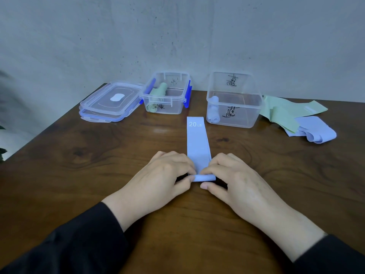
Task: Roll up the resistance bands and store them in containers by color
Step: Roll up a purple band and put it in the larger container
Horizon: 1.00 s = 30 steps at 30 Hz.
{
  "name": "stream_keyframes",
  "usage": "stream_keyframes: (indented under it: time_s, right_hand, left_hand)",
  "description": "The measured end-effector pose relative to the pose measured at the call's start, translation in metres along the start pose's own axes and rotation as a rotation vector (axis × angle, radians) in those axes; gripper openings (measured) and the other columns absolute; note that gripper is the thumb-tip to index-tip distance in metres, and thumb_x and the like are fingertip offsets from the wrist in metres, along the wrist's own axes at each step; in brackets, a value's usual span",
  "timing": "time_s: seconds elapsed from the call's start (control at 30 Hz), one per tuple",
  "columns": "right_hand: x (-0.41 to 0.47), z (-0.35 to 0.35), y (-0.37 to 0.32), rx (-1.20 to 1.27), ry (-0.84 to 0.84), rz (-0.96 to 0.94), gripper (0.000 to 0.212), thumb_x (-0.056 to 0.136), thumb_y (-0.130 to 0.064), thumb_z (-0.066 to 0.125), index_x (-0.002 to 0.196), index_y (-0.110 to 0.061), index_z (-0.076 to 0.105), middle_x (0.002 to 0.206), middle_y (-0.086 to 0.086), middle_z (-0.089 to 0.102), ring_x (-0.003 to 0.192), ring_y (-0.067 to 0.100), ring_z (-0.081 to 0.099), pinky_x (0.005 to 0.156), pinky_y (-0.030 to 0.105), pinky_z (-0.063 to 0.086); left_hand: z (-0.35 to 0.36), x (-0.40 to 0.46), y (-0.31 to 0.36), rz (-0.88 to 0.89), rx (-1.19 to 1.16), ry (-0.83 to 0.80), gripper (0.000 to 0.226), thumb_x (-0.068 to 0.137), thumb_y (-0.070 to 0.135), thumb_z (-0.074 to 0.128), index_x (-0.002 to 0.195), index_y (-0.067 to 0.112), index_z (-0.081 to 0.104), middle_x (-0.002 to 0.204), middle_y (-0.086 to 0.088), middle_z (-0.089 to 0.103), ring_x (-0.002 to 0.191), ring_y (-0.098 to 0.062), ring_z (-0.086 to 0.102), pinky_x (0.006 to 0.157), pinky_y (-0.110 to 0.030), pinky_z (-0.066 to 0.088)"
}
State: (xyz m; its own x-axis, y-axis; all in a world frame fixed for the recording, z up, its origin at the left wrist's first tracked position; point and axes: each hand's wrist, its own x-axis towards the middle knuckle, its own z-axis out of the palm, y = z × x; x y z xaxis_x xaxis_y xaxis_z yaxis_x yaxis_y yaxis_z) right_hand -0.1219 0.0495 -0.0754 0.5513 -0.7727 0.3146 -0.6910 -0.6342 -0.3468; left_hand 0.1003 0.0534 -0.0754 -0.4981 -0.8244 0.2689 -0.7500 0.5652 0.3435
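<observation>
Two clear plastic lids with blue rims [110, 101] are stacked at the far left of the dark brown wooden tabletop [79, 165]. Just to their right stands a clear plastic container with blue clips [166, 92], in which two rolled pale green bands [157, 95] are kept. Near the middle of the tabletop, a pale blue flat resistance band marked "20 LB" [196, 139] is laid lengthwise, its far end close to the containers and its near end wound into a small roll. That roll is pinched at its left end by the left hand [158, 178], thumb and fingers curled around it, and at its right end by the right hand [237, 180], held the same way, so both grips are closed on the band. Both wrists are rested on the tabletop, with black sleeves [75, 244] seen below. Further right, a larger clear plastic container with handwritten marks [235, 99] holds rolled pale blue bands [214, 109] against its left wall. At the far right, loose pale green bands [286, 110] are overlapped with loose pale blue bands [316, 131] in a pile.
</observation>
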Motion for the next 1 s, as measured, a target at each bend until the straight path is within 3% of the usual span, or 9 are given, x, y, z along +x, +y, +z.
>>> stream_keyframes:
  time_s: [0.13,0.27,0.37,0.47,0.63,0.9,1.0]
  right_hand:
    - [0.002,0.000,0.000,-0.002,-0.004,0.007,0.015,0.093,-0.035,0.063,0.105,-0.030,0.071,0.095,-0.019,0.049,0.091,0.004,0.045,0.076,0.027,0.049]
    - [0.006,0.002,0.002,-0.011,-0.006,-0.003,0.017,0.095,-0.033,0.062,0.107,-0.026,0.072,0.096,-0.018,0.052,0.089,0.005,0.048,0.077,0.027,0.050]
    - [0.008,0.003,0.003,0.002,0.010,-0.014,0.017,0.095,-0.034,0.061,0.107,-0.027,0.071,0.095,-0.018,0.056,0.085,0.007,0.048,0.074,0.030,0.052]
    - [0.010,0.003,0.004,0.016,0.020,-0.020,0.023,0.096,-0.041,0.048,0.105,-0.033,0.068,0.095,-0.020,0.053,0.084,0.007,0.047,0.075,0.029,0.050]
    - [0.013,0.006,0.007,0.007,0.011,0.004,0.039,0.090,-0.055,0.045,0.110,-0.030,0.069,0.099,-0.021,0.050,0.087,0.001,0.043,0.080,0.028,0.050]
    - [0.017,0.006,0.007,-0.003,-0.031,-0.032,0.032,0.096,-0.045,0.041,0.100,-0.030,0.069,0.096,-0.021,0.051,0.087,0.004,0.047,0.078,0.034,0.049]
    - [0.017,0.006,0.008,0.016,-0.026,-0.027,0.027,0.094,-0.046,0.044,0.103,-0.033,0.066,0.096,-0.023,0.053,0.088,0.001,0.048,0.081,0.028,0.045]
  left_hand:
    - [-0.001,0.010,-0.009,-0.007,-0.061,0.007,0.016,0.098,0.028,0.056,0.104,0.032,0.071,0.108,0.022,0.063,0.108,-0.002,0.053,0.098,-0.028,0.036]
    - [0.002,0.039,-0.026,-0.028,-0.024,-0.026,0.029,0.101,0.019,0.053,0.123,0.032,0.067,0.137,0.016,0.056,0.130,-0.004,0.044,0.109,-0.035,0.032]
    - [0.006,0.056,-0.037,-0.033,-0.034,-0.067,0.026,0.101,0.020,0.053,0.117,0.034,0.069,0.139,0.015,0.055,0.129,0.000,0.043,0.112,-0.041,0.030]
    - [0.007,0.064,-0.044,-0.019,-0.058,-0.068,0.021,0.097,0.027,0.058,0.114,0.035,0.068,0.131,0.020,0.055,0.120,0.007,0.041,0.111,-0.038,0.027]
    - [0.009,0.070,-0.045,-0.032,0.008,-0.106,0.028,0.098,0.038,0.054,0.124,0.044,0.060,0.144,0.021,0.043,0.138,0.004,0.028,0.116,-0.036,0.013]
    - [0.008,0.072,-0.047,-0.107,0.033,-0.143,0.044,0.093,0.060,0.048,0.136,0.048,0.047,0.154,0.023,0.031,0.143,0.005,0.016,0.121,-0.043,0.005]
    - [0.008,0.072,-0.046,-0.123,0.035,-0.148,0.045,0.092,0.062,0.047,0.135,0.049,0.046,0.154,0.023,0.030,0.143,0.004,0.015,0.121,-0.044,0.002]
